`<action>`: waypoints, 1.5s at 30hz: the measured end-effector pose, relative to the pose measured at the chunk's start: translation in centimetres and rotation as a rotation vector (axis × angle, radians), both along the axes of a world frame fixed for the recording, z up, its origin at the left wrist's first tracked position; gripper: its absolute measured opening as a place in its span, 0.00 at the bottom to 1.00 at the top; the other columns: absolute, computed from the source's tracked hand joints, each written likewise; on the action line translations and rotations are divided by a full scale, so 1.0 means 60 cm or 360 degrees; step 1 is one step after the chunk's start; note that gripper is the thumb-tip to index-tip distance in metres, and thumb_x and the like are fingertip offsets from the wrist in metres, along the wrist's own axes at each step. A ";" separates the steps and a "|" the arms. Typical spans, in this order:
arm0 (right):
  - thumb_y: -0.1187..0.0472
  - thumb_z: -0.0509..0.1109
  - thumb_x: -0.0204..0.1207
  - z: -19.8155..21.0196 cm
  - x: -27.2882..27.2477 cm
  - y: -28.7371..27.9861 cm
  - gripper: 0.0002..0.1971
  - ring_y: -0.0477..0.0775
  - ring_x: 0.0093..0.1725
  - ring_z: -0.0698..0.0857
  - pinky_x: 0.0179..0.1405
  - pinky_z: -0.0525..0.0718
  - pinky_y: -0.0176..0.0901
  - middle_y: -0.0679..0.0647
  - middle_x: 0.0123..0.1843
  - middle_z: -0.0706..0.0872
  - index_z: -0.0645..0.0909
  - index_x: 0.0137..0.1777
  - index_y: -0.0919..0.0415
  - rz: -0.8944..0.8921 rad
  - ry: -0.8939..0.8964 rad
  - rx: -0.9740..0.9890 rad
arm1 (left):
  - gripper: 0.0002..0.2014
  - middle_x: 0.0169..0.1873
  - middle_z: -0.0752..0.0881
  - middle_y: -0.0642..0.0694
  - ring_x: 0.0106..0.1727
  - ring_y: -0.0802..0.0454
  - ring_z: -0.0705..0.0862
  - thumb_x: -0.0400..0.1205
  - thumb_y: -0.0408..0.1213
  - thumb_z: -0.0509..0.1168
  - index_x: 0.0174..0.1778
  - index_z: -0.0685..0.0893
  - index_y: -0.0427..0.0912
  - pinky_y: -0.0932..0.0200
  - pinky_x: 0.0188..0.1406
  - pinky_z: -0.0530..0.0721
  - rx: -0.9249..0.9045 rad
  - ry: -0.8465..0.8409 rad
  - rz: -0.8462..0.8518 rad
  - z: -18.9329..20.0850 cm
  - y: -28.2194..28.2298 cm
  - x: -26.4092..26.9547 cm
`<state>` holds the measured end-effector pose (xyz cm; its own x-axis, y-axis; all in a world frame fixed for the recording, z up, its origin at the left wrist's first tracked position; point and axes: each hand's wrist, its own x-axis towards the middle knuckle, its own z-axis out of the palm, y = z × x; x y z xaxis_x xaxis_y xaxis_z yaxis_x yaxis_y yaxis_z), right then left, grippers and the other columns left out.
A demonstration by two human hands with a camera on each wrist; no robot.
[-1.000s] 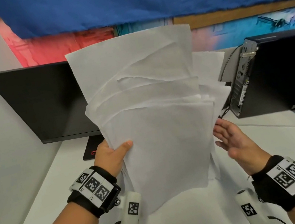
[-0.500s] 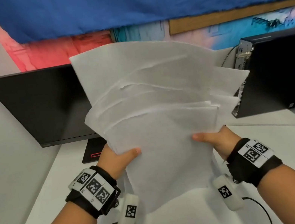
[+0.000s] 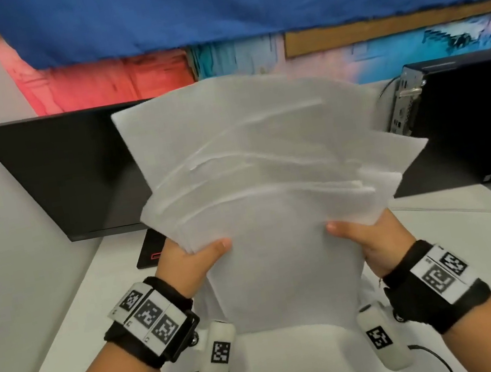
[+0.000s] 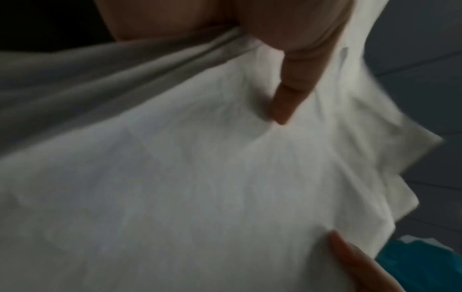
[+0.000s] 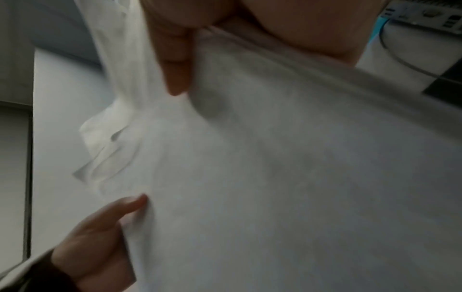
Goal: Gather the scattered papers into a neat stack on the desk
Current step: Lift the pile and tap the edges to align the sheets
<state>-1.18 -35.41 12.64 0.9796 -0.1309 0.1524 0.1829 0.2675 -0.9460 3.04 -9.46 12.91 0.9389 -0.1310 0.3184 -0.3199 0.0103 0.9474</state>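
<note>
Status: gathering appears complete; squaring and placement remain.

The papers (image 3: 258, 190) are collected into one bundle, held upright above the tabletop (image 3: 74, 317) in front of the person; the head view shows no loose sheet lying on the visible tabletop, though the bundle hides the area behind and below it.

The left hand (image 3: 186, 265) takes the bundle at its lower left edge; its grip holds the papers, thumb across the front sheet, fingers hidden behind; the left wrist view confirms the thumb (image 4: 287, 102) pressing into the sheet. The right hand (image 3: 371, 239) mirrors this at the lower right edge; its grip also holds the papers, thumb (image 5: 175, 79) on the front, fingers out of sight behind.

Alignment is poor: the upper edges step one behind another in a fan; corners stick out at the upper right and left; in the wrist views the side edges splay apart and curl. The sheets do not share a common edge.

Remaining work, as a judgement: loosen both grips slightly; tap the lower edge on the tabletop until the sheets settle level; square the sides between the palms; lay the stack flat on the tabletop, in the bare area between the monitor (image 3: 72, 177) and the computer case (image 3: 472, 119).

Risk: thin sheets buckle under a firm tap; a loose hold lets outer sheets slip.
</note>
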 end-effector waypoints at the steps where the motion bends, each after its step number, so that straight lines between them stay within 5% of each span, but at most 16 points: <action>1: 0.73 0.76 0.63 0.003 0.000 0.005 0.17 0.50 0.40 0.91 0.38 0.86 0.41 0.50 0.39 0.93 0.84 0.52 0.63 -0.0123 0.0010 0.0004 | 0.20 0.41 0.91 0.61 0.47 0.63 0.89 0.60 0.39 0.77 0.47 0.84 0.52 0.69 0.44 0.85 0.0021 -0.0013 0.0016 0.003 -0.007 -0.003; 6: 0.73 0.71 0.70 0.030 -0.018 0.024 0.09 0.42 0.34 0.90 0.31 0.84 0.29 0.44 0.33 0.92 0.83 0.47 0.61 -0.0360 -0.0092 0.0099 | 0.13 0.44 0.91 0.60 0.50 0.60 0.89 0.66 0.45 0.70 0.46 0.88 0.54 0.69 0.48 0.85 0.0044 -0.0195 0.0036 0.034 -0.032 -0.037; 9: 0.72 0.74 0.63 0.034 -0.029 0.033 0.23 0.54 0.48 0.91 0.41 0.88 0.40 0.56 0.48 0.91 0.79 0.61 0.67 -0.0309 -0.0182 0.0088 | 0.18 0.38 0.91 0.62 0.44 0.64 0.89 0.67 0.38 0.78 0.50 0.87 0.38 0.72 0.43 0.83 0.0070 -0.0206 0.0123 0.022 -0.032 -0.043; 13: 0.69 0.74 0.58 0.032 -0.029 0.027 0.34 0.61 0.55 0.88 0.52 0.88 0.51 0.64 0.57 0.87 0.72 0.68 0.68 -0.0246 -0.0176 0.0142 | 0.16 0.36 0.91 0.59 0.42 0.69 0.88 0.69 0.26 0.75 0.47 0.85 0.47 0.76 0.38 0.82 0.0064 -0.0040 0.0216 -0.001 -0.025 -0.034; 19: 0.76 0.72 0.62 0.021 -0.019 0.003 0.19 0.54 0.47 0.90 0.44 0.88 0.45 0.53 0.44 0.92 0.83 0.53 0.61 -0.0096 -0.0104 -0.0043 | 0.20 0.45 0.92 0.46 0.50 0.51 0.90 0.56 0.40 0.78 0.45 0.88 0.50 0.57 0.48 0.88 -0.0105 0.0102 0.0152 -0.008 -0.003 -0.016; 22: 0.73 0.72 0.62 0.017 -0.018 -0.006 0.20 0.52 0.48 0.90 0.43 0.87 0.40 0.50 0.46 0.93 0.83 0.55 0.60 0.0037 -0.0073 -0.0151 | 0.20 0.47 0.92 0.44 0.53 0.43 0.89 0.55 0.41 0.78 0.44 0.90 0.52 0.47 0.53 0.85 -0.0145 0.0160 0.0031 -0.008 0.005 -0.003; 26: 0.72 0.72 0.62 0.011 -0.013 -0.009 0.19 0.51 0.47 0.90 0.44 0.88 0.40 0.49 0.45 0.93 0.83 0.53 0.57 0.0071 -0.0051 -0.0094 | 0.28 0.45 0.92 0.46 0.51 0.46 0.89 0.50 0.40 0.82 0.48 0.87 0.49 0.56 0.46 0.88 -0.0214 0.0203 -0.0180 -0.005 0.008 0.013; 29: 0.71 0.73 0.58 0.009 -0.009 -0.011 0.21 0.54 0.48 0.90 0.45 0.89 0.44 0.53 0.45 0.93 0.83 0.53 0.59 0.0102 -0.0039 -0.0022 | 0.39 0.44 0.92 0.46 0.48 0.49 0.90 0.44 0.48 0.85 0.52 0.84 0.43 0.59 0.43 0.88 -0.0263 0.0274 -0.0277 -0.002 0.006 0.018; 32: 0.77 0.76 0.56 0.009 -0.009 -0.014 0.22 0.53 0.45 0.91 0.41 0.88 0.43 0.53 0.43 0.93 0.85 0.51 0.59 0.0191 -0.0042 -0.0019 | 0.40 0.43 0.92 0.47 0.47 0.50 0.90 0.43 0.49 0.85 0.52 0.84 0.41 0.60 0.42 0.88 -0.0293 0.0326 -0.0306 -0.002 0.005 0.019; 38: 0.71 0.70 0.56 0.010 -0.006 -0.020 0.18 0.49 0.41 0.91 0.38 0.88 0.39 0.51 0.40 0.93 0.88 0.44 0.54 0.0436 0.0136 -0.0125 | 0.21 0.41 0.93 0.50 0.46 0.54 0.90 0.62 0.31 0.73 0.51 0.83 0.42 0.63 0.43 0.87 -0.0237 0.0308 -0.0248 -0.004 0.000 0.017; 42: 0.69 0.71 0.57 0.020 -0.007 -0.021 0.16 0.47 0.39 0.91 0.34 0.87 0.37 0.49 0.39 0.93 0.91 0.40 0.50 0.0581 0.0201 -0.0121 | 0.18 0.42 0.93 0.52 0.48 0.55 0.90 0.63 0.34 0.73 0.50 0.84 0.45 0.64 0.44 0.87 -0.0183 0.0270 -0.0179 -0.006 -0.003 0.019; 45: 0.62 0.80 0.49 0.024 -0.008 -0.021 0.21 0.47 0.40 0.91 0.34 0.87 0.36 0.49 0.40 0.93 0.88 0.46 0.53 0.0604 0.0231 -0.0140 | 0.20 0.47 0.92 0.46 0.55 0.47 0.88 0.63 0.38 0.74 0.51 0.86 0.46 0.54 0.54 0.86 -0.0145 0.0267 -0.0108 -0.007 -0.004 0.022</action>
<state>-1.67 -36.65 14.10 0.9679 0.2512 0.0034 -0.0503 0.2070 -0.9770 4.35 -9.68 12.48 0.9697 -0.1736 0.1717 -0.1532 0.1150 0.9815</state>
